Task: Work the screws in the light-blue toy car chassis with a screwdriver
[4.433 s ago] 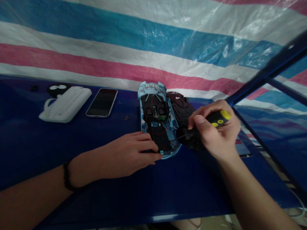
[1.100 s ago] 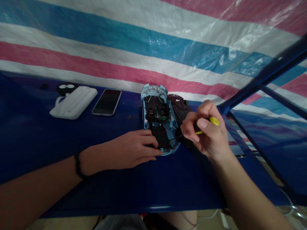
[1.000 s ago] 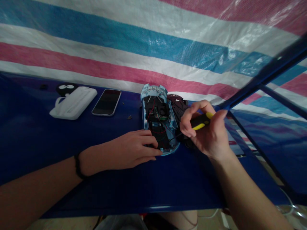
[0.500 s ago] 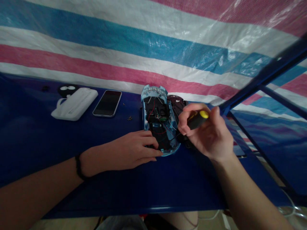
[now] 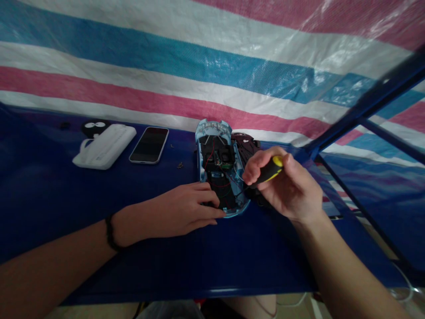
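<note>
A light-blue toy car body (image 5: 213, 128) lies with its hollow inside up, showing black parts and thin red and white wires. My left hand (image 5: 182, 210) holds its near left edge, fingers curled over the rim and the near end. A screwdriver (image 5: 270, 170) with a black and yellow handle is in the closed fingers of my right hand (image 5: 290, 190). The shaft slants down to the left into the near right part of the body; the tip's exact contact is hard to see. Partly behind my right hand is a dark toy car part (image 5: 244, 144).
Several small screws (image 5: 179, 165) lie left of the body on the blue table (image 5: 186, 266). Farther left are a phone (image 5: 149, 145), a white case (image 5: 106, 148) and a black round item with eyes (image 5: 94, 127). A striped sheet (image 5: 199, 57) hangs behind; a blue frame (image 5: 365, 102) stands right.
The screwdriver handle has turned and tilted slightly in my right hand, whose fingers have shifted a little left and down. My left hand stays on the car body.
</note>
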`<state>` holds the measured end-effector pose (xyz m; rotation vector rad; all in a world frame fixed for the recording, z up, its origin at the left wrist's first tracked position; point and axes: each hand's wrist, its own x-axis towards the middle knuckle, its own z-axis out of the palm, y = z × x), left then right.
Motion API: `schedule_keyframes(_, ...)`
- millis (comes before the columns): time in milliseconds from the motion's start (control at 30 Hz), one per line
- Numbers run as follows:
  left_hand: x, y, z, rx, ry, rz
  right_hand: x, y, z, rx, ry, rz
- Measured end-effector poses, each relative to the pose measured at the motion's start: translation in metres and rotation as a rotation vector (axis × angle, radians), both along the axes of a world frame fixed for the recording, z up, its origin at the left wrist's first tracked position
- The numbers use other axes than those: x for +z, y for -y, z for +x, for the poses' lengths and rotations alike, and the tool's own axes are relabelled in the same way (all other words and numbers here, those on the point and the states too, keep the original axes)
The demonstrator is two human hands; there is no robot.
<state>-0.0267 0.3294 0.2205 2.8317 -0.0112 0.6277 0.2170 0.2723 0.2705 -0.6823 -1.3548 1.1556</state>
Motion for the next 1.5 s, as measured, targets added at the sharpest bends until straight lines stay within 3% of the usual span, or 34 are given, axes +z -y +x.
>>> schedule_keyframes(333, 0.001, 0.001, 0.001, 0.015, -0.005, 0.057, 0.000, 0.001, 0.002, 0.111, -0.048, 0.057)
schedule_keyframes(500, 0.017, -0.001, -0.008, 0.009, 0.121, 0.193, -0.003, 0.001, 0.001, 0.125, -0.057, 0.091)
schedule_keyframes(567, 0.025, -0.012, -0.017, 0.119, 0.222, 0.204, -0.003, 0.001, 0.000, 0.137, -0.058, 0.081)
schedule_keyframes(667, 0.029, -0.038, -0.036, 0.433, 0.310, 0.231, -0.002, 0.001, 0.000, 0.151, -0.063, 0.054)
schedule_keyframes(733, 0.025, -0.058, -0.048, 0.493, 0.200, 0.237, -0.002, 0.001, 0.000, 0.149, -0.066, 0.053)
schedule_keyframes(900, 0.008, -0.083, -0.062, 0.457, -0.109, 0.202, -0.003, 0.001, -0.002, 0.139, -0.070, 0.069)
schedule_keyframes(1267, 0.004, -0.086, -0.060, 0.462, -0.194, 0.162, -0.003, 0.002, -0.001, 0.162, -0.073, 0.050)
schedule_keyframes(1500, 0.020, -0.071, -0.055, 0.546, -0.406, 0.187, -0.002, 0.004, 0.000, 0.153, -0.086, 0.022)
